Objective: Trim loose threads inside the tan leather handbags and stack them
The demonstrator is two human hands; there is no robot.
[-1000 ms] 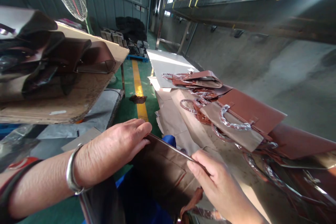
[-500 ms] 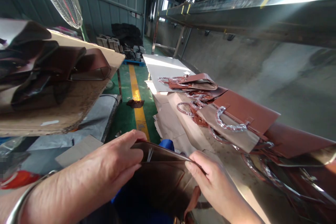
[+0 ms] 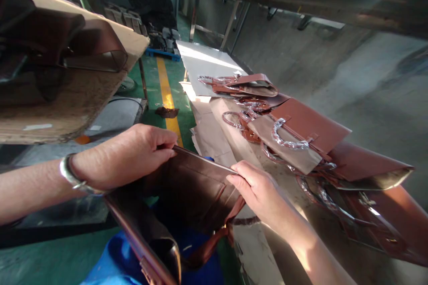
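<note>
Brown bag (image 3: 197, 187): dark leather, mouth gaping upward, stretched between the two sets of fingers. It hangs off the near edge of the tabletop (image 3: 368, 274), above a blue cloth (image 3: 110, 260).
Left hand (image 3: 123, 156): fingers (image 3: 163, 142) clenched over the rim at the bag's left end. A metal bangle (image 3: 70, 173) circles the wrist.
Right hand (image 3: 261, 191): fingertips pinched on the right end of the same rim.
Rim (image 3: 203, 163): a thin pale edge, running taut from the left fingers to the right fingers.
Strap (image 3: 207, 249): hangs slack below the right fingers, at the bag's side.
Step in hand (judged): the mouth is being spread so that the inside faces the wearer.
Next move calls for (judged): if either hand lets go, the other must carry the rim alone, since nothing visibly supports the bag from below.
Count, hands: two, both the wearer's own. No other person shows.
Count, held bags: one.
Count, tan bags (image 3: 307, 127): at least four, in an overlapping row on the tabletop beyond the right fingers. The overlap hides the exact number, and their handles are wrapped in clear film.
Paper sheets (image 3: 214, 129): a loose stack just beyond the fingers, between them and the tan bags. They overlap too much to count.
Cardboard shelf (image 3: 76, 98): one, above and to the left of the left fingers. It bears dark leather pieces (image 3: 50, 38) whose number cannot be told.
</note>
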